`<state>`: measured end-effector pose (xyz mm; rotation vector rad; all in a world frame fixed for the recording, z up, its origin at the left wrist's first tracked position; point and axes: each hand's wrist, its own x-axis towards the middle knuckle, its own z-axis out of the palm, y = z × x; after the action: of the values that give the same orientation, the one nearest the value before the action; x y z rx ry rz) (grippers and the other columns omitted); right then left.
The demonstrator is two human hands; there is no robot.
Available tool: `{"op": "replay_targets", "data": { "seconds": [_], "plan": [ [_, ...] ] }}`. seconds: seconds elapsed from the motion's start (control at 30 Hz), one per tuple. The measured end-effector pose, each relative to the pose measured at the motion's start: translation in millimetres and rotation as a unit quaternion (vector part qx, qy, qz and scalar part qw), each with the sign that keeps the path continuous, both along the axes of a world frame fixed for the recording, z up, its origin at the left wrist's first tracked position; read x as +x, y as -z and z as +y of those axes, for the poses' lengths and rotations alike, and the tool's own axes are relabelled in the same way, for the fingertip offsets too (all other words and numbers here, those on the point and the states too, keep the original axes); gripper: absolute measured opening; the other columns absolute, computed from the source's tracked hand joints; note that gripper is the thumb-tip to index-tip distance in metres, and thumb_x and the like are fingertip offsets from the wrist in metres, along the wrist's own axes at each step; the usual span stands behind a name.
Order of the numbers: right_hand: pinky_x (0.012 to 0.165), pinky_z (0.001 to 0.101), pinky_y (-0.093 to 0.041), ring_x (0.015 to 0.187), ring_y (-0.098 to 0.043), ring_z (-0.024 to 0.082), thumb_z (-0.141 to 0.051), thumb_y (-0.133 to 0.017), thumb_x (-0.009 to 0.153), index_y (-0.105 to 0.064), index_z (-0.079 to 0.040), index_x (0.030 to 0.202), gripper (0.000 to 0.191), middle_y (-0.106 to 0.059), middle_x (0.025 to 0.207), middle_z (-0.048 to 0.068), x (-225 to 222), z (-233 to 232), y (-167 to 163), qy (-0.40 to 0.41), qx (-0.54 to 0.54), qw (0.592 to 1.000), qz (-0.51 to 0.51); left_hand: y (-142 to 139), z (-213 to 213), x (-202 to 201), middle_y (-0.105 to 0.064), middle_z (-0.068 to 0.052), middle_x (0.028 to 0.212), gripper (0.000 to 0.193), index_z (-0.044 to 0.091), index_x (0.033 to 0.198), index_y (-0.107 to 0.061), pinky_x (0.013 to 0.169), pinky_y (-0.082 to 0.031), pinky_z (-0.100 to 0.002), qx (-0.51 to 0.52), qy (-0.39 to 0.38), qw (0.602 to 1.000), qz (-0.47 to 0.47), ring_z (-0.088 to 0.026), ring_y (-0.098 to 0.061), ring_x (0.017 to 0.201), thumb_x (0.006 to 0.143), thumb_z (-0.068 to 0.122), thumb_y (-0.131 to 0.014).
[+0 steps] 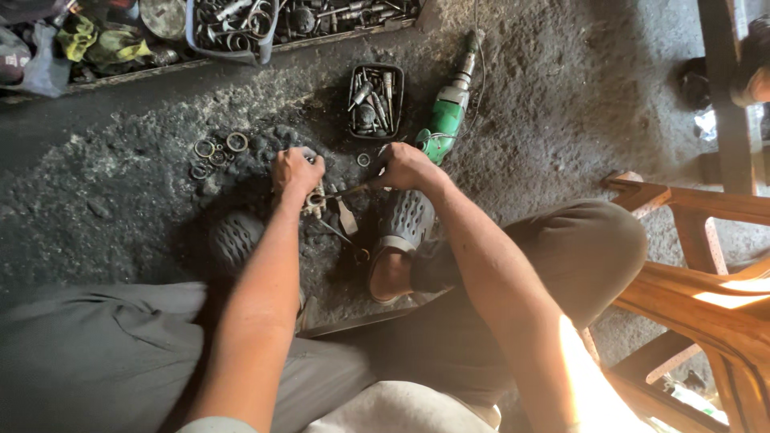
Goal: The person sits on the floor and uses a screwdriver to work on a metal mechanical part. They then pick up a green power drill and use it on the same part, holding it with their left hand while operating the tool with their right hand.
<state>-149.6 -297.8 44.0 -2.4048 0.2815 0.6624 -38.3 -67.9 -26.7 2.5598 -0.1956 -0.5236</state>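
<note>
Left hand (295, 170) closed over a small metal part (314, 200), held just above the floor between the two feet. Grip tight, fingers curled down; part mostly hidden under the knuckles.

Right hand (403, 166) closed round the handle of a thin hand tool (346, 191). Tool's long axis runs roughly 3 to 9 o'clock, slightly tilted, tip pointing at 9 o'clock toward the metal part and meeting it. Cannot tell what kind of tool it is.

Dark perforated clogs (405, 220) on both feet, either side of the work. A flat blade-like piece (346, 216) lies on the floor just at 6 o'clock of the tool.

Floor (120, 184): grimy, oil-black concrete, rough and crumbly. Loose metal rings (218, 148) at 10 o'clock of the left hand. Small black tray of bits (374, 100) at 12 o'clock; green electric drill (447, 108) beside it, chuck pointing at 12 o'clock. Crates of scrap parts (305, 18) along the top edge. Wooden frame (706, 265) at 3 o'clock, sunlit.
</note>
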Motion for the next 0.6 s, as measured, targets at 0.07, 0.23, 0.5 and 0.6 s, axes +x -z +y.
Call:
{"op": "replay_targets", "data": {
  "seconds": [0.07,0.23,0.5,0.6],
  "plan": [
    [0.080,0.0398,-0.061,0.091,-0.077,0.027,-0.049,-0.086,0.063,-0.077,-0.011,0.100,0.054,-0.080,0.098,0.009,-6,-6,13,0.063,0.094,0.993,0.019,3,1,0,-0.077,-0.015,0.094,0.019,0.024,0.095,-0.083,0.082,-0.060,-0.044,0.008,-0.002,1.000,0.029,-0.036,-0.074,0.089,0.082,0.033,-0.073],
    [0.085,0.0411,-0.057,0.095,-0.073,0.028,-0.057,-0.083,0.067,-0.081,-0.015,0.103,0.055,-0.077,0.098,0.011,-6,8,-7,0.001,-0.019,1.000,0.007,12,2,-1,-0.075,-0.016,0.092,0.021,0.024,0.092,-0.084,0.075,-0.060,-0.049,0.009,-0.007,0.998,-0.065,-0.040,-0.073,0.085,0.075,0.033,-0.077],
    [0.069,0.0433,-0.058,0.079,-0.073,0.030,-0.047,-0.058,0.093,-0.075,-0.012,0.091,0.039,-0.073,0.084,0.015,-14,82,-50,-0.059,-0.194,0.979,-0.018,4,3,8,-0.078,-0.015,0.088,0.020,0.021,0.096,-0.083,0.080,-0.060,-0.042,0.002,0.008,1.000,0.022,-0.035,-0.075,0.083,0.082,0.031,-0.072],
    [0.065,0.0434,-0.059,0.076,-0.074,0.030,-0.026,-0.051,0.099,-0.074,-0.012,0.086,0.030,-0.072,0.083,0.014,-27,113,-46,-0.058,-0.206,0.975,-0.065,0,2,6,-0.076,-0.019,0.090,0.020,0.019,0.094,-0.084,0.084,-0.060,-0.044,0.005,0.015,1.000,-0.013,-0.039,-0.073,0.086,0.082,0.032,-0.072]
  ]
}}
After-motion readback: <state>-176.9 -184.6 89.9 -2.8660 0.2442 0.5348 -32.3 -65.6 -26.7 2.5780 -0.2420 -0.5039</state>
